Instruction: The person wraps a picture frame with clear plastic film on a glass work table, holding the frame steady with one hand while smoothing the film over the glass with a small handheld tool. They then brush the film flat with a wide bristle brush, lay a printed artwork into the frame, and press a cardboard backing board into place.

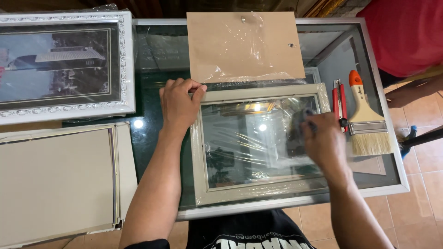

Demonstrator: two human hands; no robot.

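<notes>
Clear plastic wrap [251,138] covers the pale grey picture frame [258,193] at the middle of the glass tabletop [152,133], crinkled and glossy. A second loose sheet of clear film [240,60] lies over the brown backing board [217,41] just behind it.

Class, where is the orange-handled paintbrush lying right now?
In the head view, the orange-handled paintbrush lies on the glass table at its right edge, beside the red utility knife, just beyond the right hand.
</notes>
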